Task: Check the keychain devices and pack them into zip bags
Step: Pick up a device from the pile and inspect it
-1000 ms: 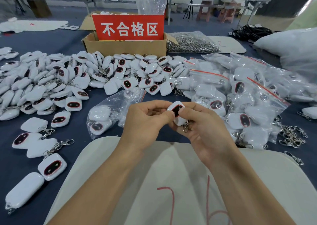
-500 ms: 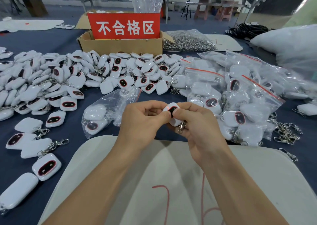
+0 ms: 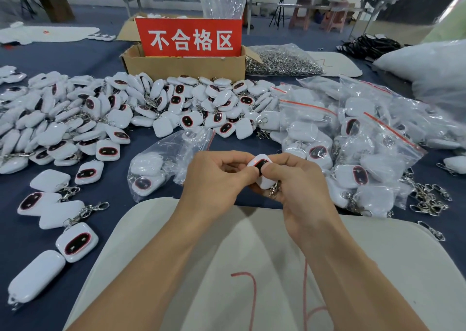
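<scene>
Thumbs (image 3: 273, 170) nearer, both grips (image 3: 219, 176) (image 3: 300, 187) tight on keychain device (image 3: 261, 161)

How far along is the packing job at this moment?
Done: several filled zip bags lie on the right. In hand: the left hand and right hand grip one keychain device, apparently checking it. Left: a large loose pile of devices on the left, and a part-filled bag in the middle.

held device (image 3: 261, 163): left hand (image 3: 214, 176) and right hand (image 3: 297, 187) cover most of it, top corner peeking out
box (image 3: 184, 66): red sign (image 3: 189, 38) blocks the contents
mat (image 3: 403, 267): runs off bottom edge
</scene>
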Demonstrator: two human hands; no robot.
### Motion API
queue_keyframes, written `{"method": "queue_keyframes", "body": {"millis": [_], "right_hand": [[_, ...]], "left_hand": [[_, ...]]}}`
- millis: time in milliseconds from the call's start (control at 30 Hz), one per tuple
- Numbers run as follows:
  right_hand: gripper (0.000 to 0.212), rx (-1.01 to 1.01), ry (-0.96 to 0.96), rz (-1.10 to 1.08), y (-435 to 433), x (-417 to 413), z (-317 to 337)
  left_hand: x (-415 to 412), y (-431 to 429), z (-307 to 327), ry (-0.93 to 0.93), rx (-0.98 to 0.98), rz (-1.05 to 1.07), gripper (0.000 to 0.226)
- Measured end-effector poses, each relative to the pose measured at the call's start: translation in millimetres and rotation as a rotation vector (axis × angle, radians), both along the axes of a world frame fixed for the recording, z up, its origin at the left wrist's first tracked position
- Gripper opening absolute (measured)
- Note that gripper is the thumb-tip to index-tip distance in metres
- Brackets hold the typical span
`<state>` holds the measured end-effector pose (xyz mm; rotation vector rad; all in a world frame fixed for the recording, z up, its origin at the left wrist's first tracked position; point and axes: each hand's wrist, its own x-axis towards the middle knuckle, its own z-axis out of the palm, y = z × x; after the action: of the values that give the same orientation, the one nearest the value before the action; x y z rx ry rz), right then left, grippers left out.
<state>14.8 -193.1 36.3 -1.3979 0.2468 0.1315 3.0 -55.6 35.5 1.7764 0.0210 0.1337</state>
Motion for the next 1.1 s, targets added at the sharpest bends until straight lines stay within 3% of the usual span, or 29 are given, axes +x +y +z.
{"method": "queue_keyframes", "body": {"millis": [367,700,767,833,933,1000,1100], "right_hand": [[0.021,-0.033,-0.022,0.135,1.3,-2.8,2.2],[0.026,0.031,-0.066,0.116,-2.7,0.2,-0.5],[0.026,0.05,-0.07,0.104,-3.0,0.5,-0.4],[0.026,0.062,-0.063,0.087,-3.3,0.6,0.0],[0.027,0.069,-0.05,0.087,-1.6,-0.9,0.6],[0.026,0.057,-0.054,0.096,0.9,-2.4,1.0],[0.019,-0.032,-0.087,0.112,7.0,-3.9,1.9]], "left_hand": [[2.8,-1.7,-1.9,0.053,0.012,0.17,0.031],[3.3,4.8,-0.2,0.049,-0.07,0.088,0.016],[3.3,5.8,-4.5,-0.082,0.081,0.262,0.017],[5.8,10.9,-6.7,-0.241,0.358,0.45,0.02],[14.1,22.9,-11.5,-0.243,0.691,0.574,0.045],[18.0,28.1,-10.7,-0.219,0.75,0.632,0.054],[19.1,37.6,-5.8,-0.186,0.658,0.75,0.05]]}}
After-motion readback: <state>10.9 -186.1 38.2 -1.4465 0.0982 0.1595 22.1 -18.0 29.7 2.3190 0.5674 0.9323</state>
